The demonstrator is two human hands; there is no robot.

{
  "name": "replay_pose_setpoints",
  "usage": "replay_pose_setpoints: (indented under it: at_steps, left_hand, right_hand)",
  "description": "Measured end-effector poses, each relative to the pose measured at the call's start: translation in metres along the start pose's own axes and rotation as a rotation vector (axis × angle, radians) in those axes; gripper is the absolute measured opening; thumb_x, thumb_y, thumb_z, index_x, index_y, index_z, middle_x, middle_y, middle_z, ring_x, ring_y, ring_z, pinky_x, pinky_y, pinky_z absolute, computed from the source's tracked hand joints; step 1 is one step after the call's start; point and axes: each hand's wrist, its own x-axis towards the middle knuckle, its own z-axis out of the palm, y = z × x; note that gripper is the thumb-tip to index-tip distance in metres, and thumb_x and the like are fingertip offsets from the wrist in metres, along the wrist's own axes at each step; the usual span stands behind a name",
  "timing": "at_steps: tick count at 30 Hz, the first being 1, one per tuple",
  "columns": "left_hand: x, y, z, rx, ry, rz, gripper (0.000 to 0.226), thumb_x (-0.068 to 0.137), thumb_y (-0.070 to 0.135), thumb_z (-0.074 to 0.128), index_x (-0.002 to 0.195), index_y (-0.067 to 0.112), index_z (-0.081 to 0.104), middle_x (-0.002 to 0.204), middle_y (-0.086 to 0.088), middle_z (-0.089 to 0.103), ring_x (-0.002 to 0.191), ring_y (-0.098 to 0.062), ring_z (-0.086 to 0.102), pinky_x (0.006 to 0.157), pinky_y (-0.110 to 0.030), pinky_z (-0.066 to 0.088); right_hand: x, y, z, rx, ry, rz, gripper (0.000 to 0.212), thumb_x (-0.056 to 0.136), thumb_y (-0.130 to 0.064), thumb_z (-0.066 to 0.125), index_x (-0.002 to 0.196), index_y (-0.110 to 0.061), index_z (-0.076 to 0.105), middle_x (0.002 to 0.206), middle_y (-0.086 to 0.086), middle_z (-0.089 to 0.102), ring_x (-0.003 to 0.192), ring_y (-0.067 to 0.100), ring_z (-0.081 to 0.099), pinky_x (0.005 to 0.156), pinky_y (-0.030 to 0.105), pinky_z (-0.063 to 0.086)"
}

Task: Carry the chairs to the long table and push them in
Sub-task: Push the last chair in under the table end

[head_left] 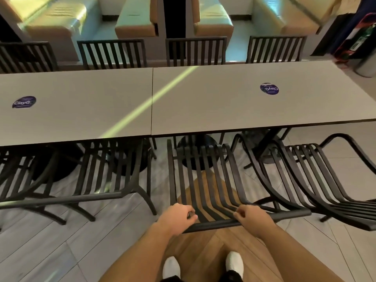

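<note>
**A:** What does the head camera show?

**B:** I look down at the long table [223,98]. My left hand [177,219] and right hand [253,218] both curl tightly around the top rail of the black slatted chair [205,176], spaced apart, likely so that it pushes straight.

**A:** Where is that chair against the table?

**B:** Its seat front lies just under the near edge, the back well out. I judge it half pushed in. Another chair [317,176] sits right of it, angled outward.
</note>
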Motion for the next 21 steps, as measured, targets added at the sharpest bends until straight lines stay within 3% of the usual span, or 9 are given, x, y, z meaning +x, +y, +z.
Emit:
replay_pose_setpoints:
  at_steps: [3, 6, 9, 11, 13, 16, 21]
  left_hand:
    - [0.003, 0.014, 0.020, -0.016, -0.050, -0.076, 0.061, 0.097, 0.070, 0.046, 0.140, 0.029, 0.057, 0.129, 0.003, 0.066, 0.113, -0.016, 0.063, 0.097, -0.037, 0.053]
    - [0.008, 0.032, 0.047, -0.056, -0.056, -0.167, 0.072, 0.089, 0.078, 0.050, 0.145, 0.033, 0.051, 0.140, 0.005, 0.059, 0.124, -0.016, 0.058, 0.104, -0.037, 0.049]
    - [0.012, 0.044, 0.067, 0.034, -0.031, -0.205, 0.072, 0.086, 0.080, 0.052, 0.142, 0.036, 0.052, 0.131, 0.007, 0.060, 0.118, -0.015, 0.057, 0.103, -0.036, 0.046]
    - [0.020, 0.056, 0.077, 0.132, 0.012, -0.245, 0.062, 0.091, 0.070, 0.055, 0.143, 0.037, 0.051, 0.131, 0.006, 0.059, 0.120, -0.018, 0.055, 0.105, -0.039, 0.043]
    - [0.028, 0.068, 0.085, 0.196, 0.043, -0.291, 0.049, 0.098, 0.050, 0.057, 0.145, 0.038, 0.049, 0.134, 0.005, 0.057, 0.124, -0.020, 0.054, 0.107, -0.040, 0.040]
    - [0.038, 0.080, 0.095, 0.254, 0.058, -0.377, 0.044, 0.102, 0.027, 0.052, 0.143, 0.041, 0.049, 0.135, 0.006, 0.057, 0.128, -0.022, 0.053, 0.113, -0.044, 0.033]
    - [0.046, 0.083, 0.104, 0.292, 0.079, -0.466, 0.044, 0.099, 0.018, 0.058, 0.139, 0.037, 0.053, 0.137, 0.007, 0.055, 0.134, -0.020, 0.048, 0.117, -0.048, 0.029]
  right_hand:
    - [0.005, 0.022, -0.002, -0.022, -0.054, -0.024, 0.022, 0.098, -0.059, 0.054, 0.098, -0.041, 0.065, 0.085, -0.014, 0.066, 0.081, 0.001, 0.062, 0.081, 0.029, 0.056]
    - [0.010, 0.047, -0.008, 0.010, -0.097, -0.066, 0.038, 0.093, -0.070, 0.053, 0.105, -0.038, 0.069, 0.091, -0.013, 0.069, 0.087, 0.002, 0.064, 0.085, 0.032, 0.057]
    - [0.012, 0.066, -0.017, -0.065, -0.124, -0.154, 0.057, 0.086, -0.082, 0.049, 0.113, -0.035, 0.067, 0.102, -0.014, 0.067, 0.094, 0.004, 0.062, 0.087, 0.031, 0.055]
    - [0.014, 0.084, -0.027, -0.147, -0.147, -0.186, 0.063, 0.083, -0.084, 0.049, 0.116, -0.033, 0.065, 0.109, -0.011, 0.065, 0.099, 0.009, 0.061, 0.088, 0.032, 0.053]
    - [0.018, 0.099, -0.033, -0.229, -0.160, -0.209, 0.060, 0.086, -0.079, 0.054, 0.120, -0.030, 0.063, 0.115, -0.008, 0.063, 0.106, 0.013, 0.060, 0.091, 0.033, 0.051]
    - [0.023, 0.113, -0.036, -0.307, -0.143, -0.265, 0.038, 0.095, -0.056, 0.058, 0.119, -0.028, 0.062, 0.121, -0.005, 0.062, 0.110, 0.017, 0.060, 0.094, 0.034, 0.050]
    - [0.034, 0.120, -0.031, -0.303, -0.117, -0.285, 0.018, 0.099, -0.036, 0.058, 0.112, -0.026, 0.064, 0.114, -0.004, 0.064, 0.107, 0.019, 0.062, 0.093, 0.036, 0.053]
